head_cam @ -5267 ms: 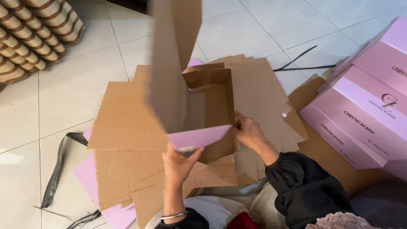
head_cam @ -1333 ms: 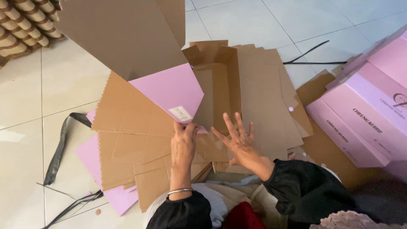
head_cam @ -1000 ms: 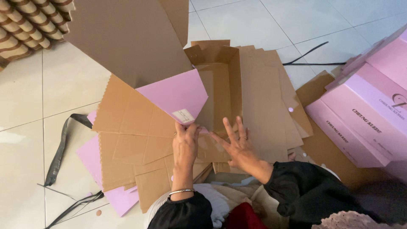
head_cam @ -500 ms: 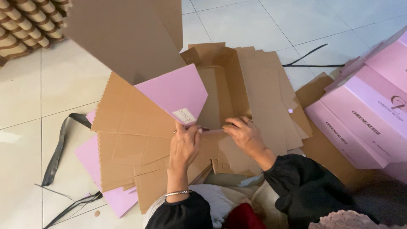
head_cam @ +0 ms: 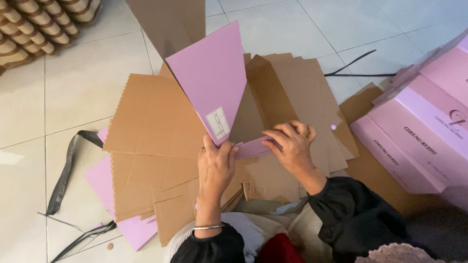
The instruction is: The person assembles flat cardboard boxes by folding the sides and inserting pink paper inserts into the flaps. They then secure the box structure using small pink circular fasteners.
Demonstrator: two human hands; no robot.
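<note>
over floor cardboard, two hands, left hand fingers gripping one pink flap (upright), right hand fingers pinching its lower fold

My left hand covers the pink flap's lower corner. The tall brown panel and the pink boxes run off the frame. The flap's label is unreadably small.

Pink cardboard box blank, brown on its inner side, was half folded and tilted up above a stack of flat brown cardboard sheets on the tiled floor. One pink panel with a small white label stood raised, its lower corner pinched, a narrow pink flap folded beside it.
</note>
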